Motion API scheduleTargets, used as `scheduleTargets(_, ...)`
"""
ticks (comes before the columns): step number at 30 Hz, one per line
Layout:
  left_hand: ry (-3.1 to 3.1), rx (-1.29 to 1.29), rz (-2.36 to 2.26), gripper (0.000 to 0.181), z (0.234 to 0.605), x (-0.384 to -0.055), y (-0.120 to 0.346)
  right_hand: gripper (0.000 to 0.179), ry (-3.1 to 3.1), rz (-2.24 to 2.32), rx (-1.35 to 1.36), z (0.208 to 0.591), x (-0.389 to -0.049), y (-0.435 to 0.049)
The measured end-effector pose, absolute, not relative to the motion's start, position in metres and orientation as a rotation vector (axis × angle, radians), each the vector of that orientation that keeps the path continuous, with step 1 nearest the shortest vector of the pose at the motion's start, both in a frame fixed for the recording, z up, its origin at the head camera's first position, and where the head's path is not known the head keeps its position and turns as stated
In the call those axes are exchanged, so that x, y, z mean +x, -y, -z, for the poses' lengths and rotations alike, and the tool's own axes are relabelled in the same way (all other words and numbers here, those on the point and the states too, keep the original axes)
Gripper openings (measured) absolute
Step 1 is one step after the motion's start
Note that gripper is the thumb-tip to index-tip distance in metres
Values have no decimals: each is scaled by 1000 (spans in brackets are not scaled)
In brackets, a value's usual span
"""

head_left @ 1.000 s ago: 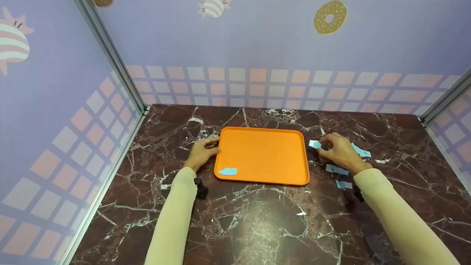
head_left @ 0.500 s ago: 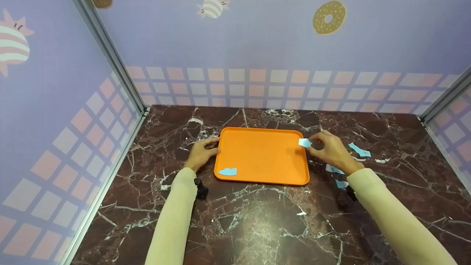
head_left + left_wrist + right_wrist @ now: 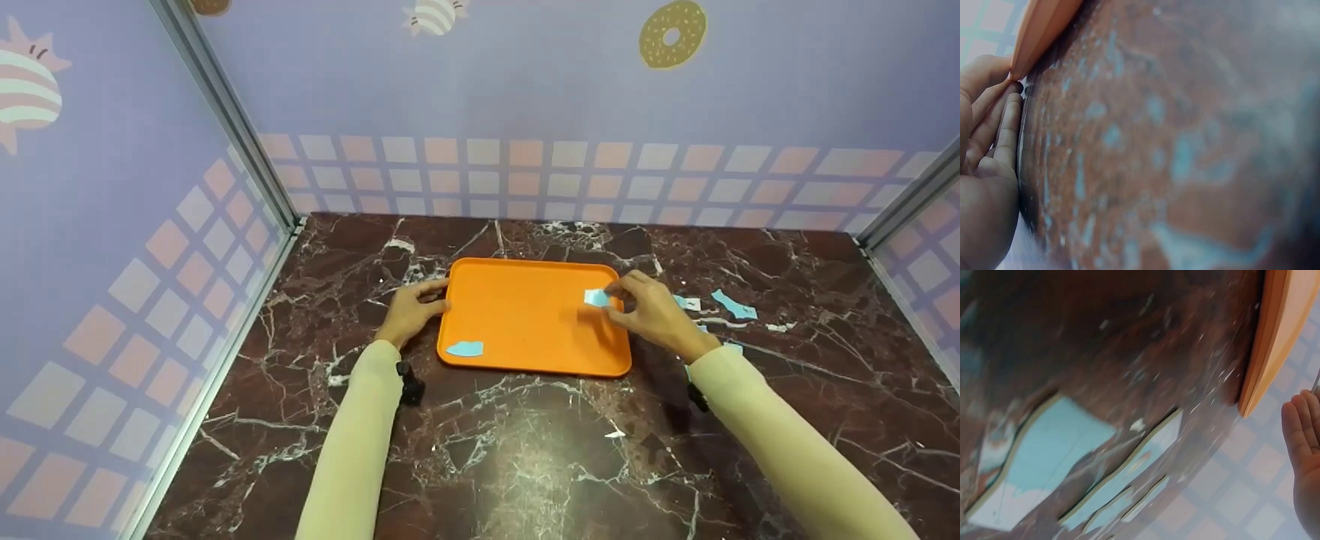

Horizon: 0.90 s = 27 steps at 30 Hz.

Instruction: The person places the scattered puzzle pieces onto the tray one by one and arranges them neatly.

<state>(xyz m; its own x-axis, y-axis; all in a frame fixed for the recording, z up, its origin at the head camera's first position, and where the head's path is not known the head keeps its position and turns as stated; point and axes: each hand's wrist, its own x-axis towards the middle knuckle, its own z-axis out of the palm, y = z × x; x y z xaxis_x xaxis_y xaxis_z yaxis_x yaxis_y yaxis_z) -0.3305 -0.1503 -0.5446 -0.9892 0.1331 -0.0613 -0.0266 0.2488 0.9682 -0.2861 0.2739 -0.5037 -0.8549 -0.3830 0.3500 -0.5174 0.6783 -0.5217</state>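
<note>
An orange tray (image 3: pixel 525 319) lies on the dark marbled tabletop. My left hand (image 3: pixel 409 311) grips its left edge, the thumb at the rim and the fingers against the side; the left wrist view shows the same hold. Over the tray's right part, my right hand (image 3: pixel 654 313) pinches a light-blue puzzle piece (image 3: pixel 596 298) between thumb and fingers. Another light-blue puzzle piece (image 3: pixel 465 349) lies flat in the tray's near-left corner. In the right wrist view the right hand (image 3: pixel 1306 455) shows only in part, at the right edge, and its piece is hidden.
Right of the tray lie several loose blue-and-white puzzle pieces (image 3: pixel 1050 461) with wavy edges, partly covered by my right arm in the head view. One of them, a narrow piece (image 3: pixel 733 304), is farthest right. Patterned walls (image 3: pixel 525 176) enclose the table at the back and sides.
My right hand has lifted a puzzle piece from the table right of the tray and carried it left over the tray's right side. The left hand and the tray have stayed put.
</note>
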Motion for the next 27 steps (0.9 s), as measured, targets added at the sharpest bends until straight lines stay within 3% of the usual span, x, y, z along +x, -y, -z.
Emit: scheduleTargets(27,-2374,87,-1849,48,543,-329,149,26,2673,-903,906,502,-277,-221)
